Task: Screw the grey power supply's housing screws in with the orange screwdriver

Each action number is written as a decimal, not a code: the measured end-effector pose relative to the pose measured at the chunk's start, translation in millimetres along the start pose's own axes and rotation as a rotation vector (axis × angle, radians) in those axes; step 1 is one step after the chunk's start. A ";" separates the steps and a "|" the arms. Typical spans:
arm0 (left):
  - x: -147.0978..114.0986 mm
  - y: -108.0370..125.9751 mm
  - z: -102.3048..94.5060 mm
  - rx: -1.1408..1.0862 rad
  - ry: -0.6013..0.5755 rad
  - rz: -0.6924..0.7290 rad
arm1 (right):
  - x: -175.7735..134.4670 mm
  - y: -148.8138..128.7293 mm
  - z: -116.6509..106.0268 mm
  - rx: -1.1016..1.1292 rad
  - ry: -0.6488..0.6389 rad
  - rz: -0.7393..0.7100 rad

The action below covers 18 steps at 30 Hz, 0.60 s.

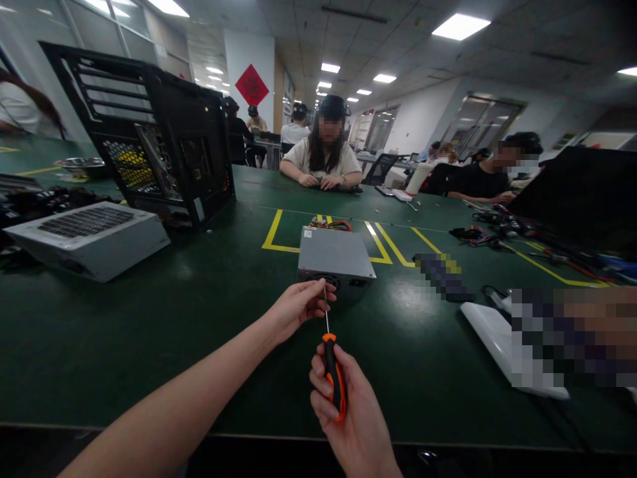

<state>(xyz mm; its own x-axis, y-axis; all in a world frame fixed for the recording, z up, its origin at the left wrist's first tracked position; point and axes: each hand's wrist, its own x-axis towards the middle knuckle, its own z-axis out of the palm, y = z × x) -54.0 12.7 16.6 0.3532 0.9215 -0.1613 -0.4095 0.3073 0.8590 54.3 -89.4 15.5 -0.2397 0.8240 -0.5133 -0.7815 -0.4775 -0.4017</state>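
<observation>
An orange and black screwdriver is gripped by its handle in my right hand, its thin shaft pointing up and away from me. My left hand pinches thumb and fingers together at the screwdriver's tip. Whatever is between those fingertips is too small to make out. Just beyond them, a grey metal power supply lies flat on the green table, its socket side facing me. Bundled cables come out of its far side.
At the left stands an open black computer case, with a second power supply in front of it. Right of centre lie a dark object and a white device. Loose cables lie farther right. A person sits opposite.
</observation>
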 end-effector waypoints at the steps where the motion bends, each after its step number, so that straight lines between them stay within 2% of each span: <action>1: -0.8 0.4 1.3 0.001 -0.010 -0.007 | -0.5 0.0 -0.4 -0.003 0.000 0.000; 9: -1.8 1.7 5.6 -0.021 -0.026 -0.024 | -2.0 -3.5 -4.8 0.023 -0.013 0.012; 18: -1.6 -0.1 6.9 0.004 0.000 -0.047 | -4.9 -35.5 -23.0 0.106 -0.011 -0.086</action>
<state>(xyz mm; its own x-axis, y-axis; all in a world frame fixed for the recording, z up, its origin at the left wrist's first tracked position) -48.7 9.6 20.1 0.3718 0.9062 -0.2017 -0.3891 0.3493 0.8524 96.4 -83.5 14.8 -0.1749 0.8643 -0.4717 -0.8557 -0.3704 -0.3614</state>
